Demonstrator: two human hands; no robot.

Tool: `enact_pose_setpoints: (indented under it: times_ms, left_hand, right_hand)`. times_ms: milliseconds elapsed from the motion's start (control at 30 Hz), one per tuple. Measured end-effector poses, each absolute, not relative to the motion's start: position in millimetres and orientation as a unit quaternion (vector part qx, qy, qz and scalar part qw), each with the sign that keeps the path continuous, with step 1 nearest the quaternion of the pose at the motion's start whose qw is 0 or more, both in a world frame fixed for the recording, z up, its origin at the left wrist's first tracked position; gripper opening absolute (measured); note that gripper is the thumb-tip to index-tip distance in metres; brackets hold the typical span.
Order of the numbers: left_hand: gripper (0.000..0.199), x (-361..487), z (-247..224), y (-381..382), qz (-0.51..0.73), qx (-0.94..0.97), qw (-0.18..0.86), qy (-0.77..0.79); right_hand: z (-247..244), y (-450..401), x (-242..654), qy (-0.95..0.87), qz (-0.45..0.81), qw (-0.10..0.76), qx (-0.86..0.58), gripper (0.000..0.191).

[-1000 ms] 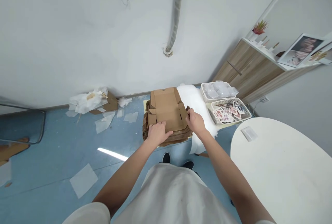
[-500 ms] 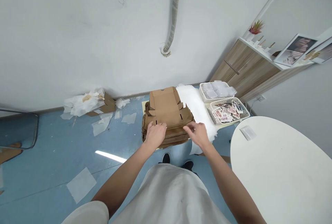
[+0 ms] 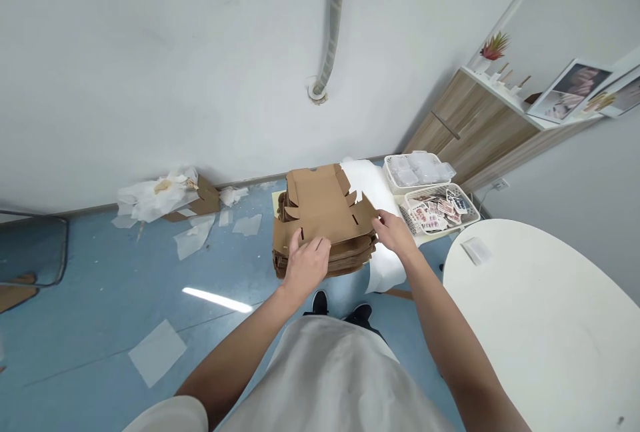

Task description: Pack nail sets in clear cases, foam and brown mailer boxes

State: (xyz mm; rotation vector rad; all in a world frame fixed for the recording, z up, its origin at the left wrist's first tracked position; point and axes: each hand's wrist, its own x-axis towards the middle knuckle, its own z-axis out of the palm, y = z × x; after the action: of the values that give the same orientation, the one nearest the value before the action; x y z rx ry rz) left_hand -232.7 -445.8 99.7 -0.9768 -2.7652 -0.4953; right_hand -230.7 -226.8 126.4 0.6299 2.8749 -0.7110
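Note:
A flat, unfolded brown cardboard box (image 3: pixel 323 200) with side flaps and two dark slots lies on top of a stack of similar flattened boxes (image 3: pixel 350 261). My left hand (image 3: pixel 306 264) is at its front edge, left of centre. The thumb reaches up near the left slot, and the other fingers are curled at the edge, partly hidden. My right hand (image 3: pixel 395 232) is closed on the box's front right flap, which is tilted up, thumb and fingers pinching its corner.
White foam sheets (image 3: pixel 373 195) lie right of the stack, beside a basket of clear cases (image 3: pixel 419 171) and a basket of printed cards (image 3: pixel 440 209). A round white table (image 3: pixel 540 299) stands at right. Paper scraps (image 3: pixel 157 353) and a carton (image 3: pixel 206 199) lie on the floor at left.
My right hand has moved right and up to the flap corner and closed on it, and the flap has lifted. My left hand has shifted slightly right along the front edge.

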Motion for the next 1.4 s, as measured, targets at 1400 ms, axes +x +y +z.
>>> enact_pose_setpoints:
  times_ms: [1400]
  left_hand:
    - [0.018,-50.7,68.7,-127.8,-0.185,-0.582,-0.332,-0.719]
  right_hand:
    - [33.3,-91.8,234.4,0.588,-0.296,-0.358,0.662,0.048]
